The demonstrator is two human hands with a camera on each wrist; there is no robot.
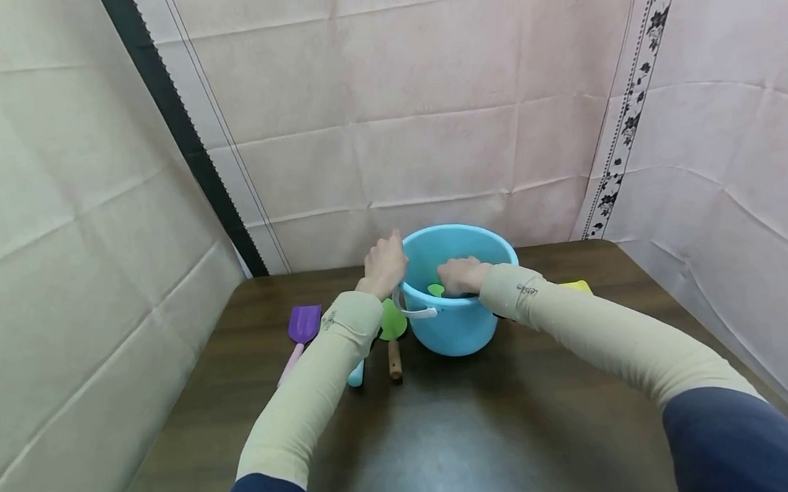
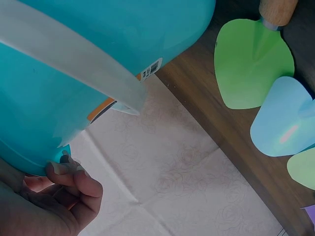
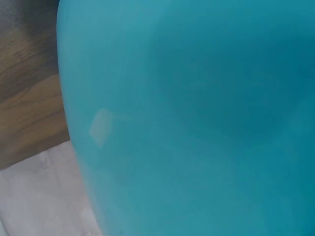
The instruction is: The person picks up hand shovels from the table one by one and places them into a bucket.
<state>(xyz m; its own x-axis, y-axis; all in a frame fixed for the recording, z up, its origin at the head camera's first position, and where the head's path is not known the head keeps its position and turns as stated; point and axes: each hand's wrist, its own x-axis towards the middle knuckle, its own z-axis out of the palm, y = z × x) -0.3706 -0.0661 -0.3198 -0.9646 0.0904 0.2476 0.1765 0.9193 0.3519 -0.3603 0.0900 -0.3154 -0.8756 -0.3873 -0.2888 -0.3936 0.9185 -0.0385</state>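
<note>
The blue bucket (image 1: 453,332) was pinched at ten o'clock by the left hand (image 1: 384,264); whether the green piece (image 1: 436,290) inside was gripped by the right hand (image 1: 461,275) couldn't be told.

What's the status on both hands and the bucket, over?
Left hand grips bucket by its rim. Right hand inside, hold unclear. Bucket on table, green blade inside. White handle down, clear of mouth.

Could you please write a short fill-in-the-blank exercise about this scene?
1. The left hand grips the rim of a ____ bucket.
2. The ____ hand reaches into the bucket.
3. The bright green shovel has a handle that looks made of ____.
4. In the head view, the leftmost shovel has a ____ blade.

Missing words: blue; right; wood; purple.
</note>
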